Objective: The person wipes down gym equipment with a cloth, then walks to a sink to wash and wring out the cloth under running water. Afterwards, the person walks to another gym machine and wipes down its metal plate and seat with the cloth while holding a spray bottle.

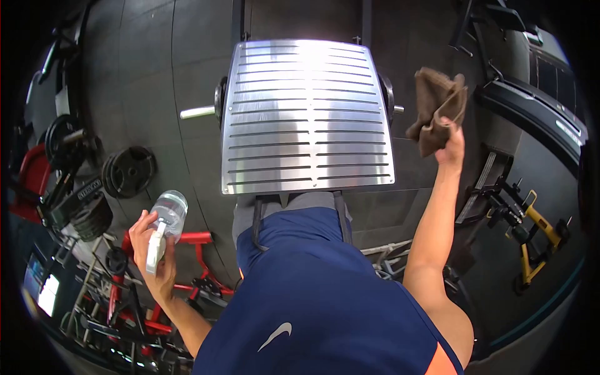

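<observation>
A clear spray bottle (170,211) with a white spray head is held in my left hand (150,245), low on the left, its fingers wrapped round the head and neck. On the right, my right hand (452,147) grips a crumpled brown cloth (437,106) by its lower edge, and the cloth hangs apart from any surface. Between the two hands lies a slotted metal plate (306,119), shiny, with rows of horizontal slots. Neither hand touches it.
A bar end (197,112) sticks out left of the plate. Weight plates (129,172) and a red frame (199,250) stand at the left. A yellow and black machine (539,237) and a treadmill-like machine (531,115) are at the right, on dark floor tiles (137,75).
</observation>
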Demonstrator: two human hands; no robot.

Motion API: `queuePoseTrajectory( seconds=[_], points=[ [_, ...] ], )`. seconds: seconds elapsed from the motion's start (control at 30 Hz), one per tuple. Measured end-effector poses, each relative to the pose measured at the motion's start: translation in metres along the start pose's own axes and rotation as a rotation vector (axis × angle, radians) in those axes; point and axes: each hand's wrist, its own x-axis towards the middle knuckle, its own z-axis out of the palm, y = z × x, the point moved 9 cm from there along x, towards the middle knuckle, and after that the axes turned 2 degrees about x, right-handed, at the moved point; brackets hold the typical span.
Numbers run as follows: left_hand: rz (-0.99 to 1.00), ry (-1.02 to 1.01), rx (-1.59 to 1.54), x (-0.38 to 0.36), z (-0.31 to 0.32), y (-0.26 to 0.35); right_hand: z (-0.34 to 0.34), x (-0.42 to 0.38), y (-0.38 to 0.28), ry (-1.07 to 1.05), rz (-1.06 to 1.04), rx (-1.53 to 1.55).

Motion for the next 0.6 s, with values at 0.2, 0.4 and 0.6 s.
queuePoseTrajectory(
  seconds=[0.2, 0.4, 0.6],
  points=[
    [0.133, 0.034, -0.046, -0.017, -0.015, 0.011, -0.172, -0.157, 0.163, 0.548, 0.412, -0.336],
    [0.459, -0.062, -0.059, -0.088, 0.014, 0.001, -0.179, -0.368, 0.307, 0.422, 0.602, -0.305],
    [0.48, -0.206, -0.203, -0.175, 0.055, -0.038, -0.238, -0.441, 0.437, 0.612, 0.697, -0.449]
  ],
)
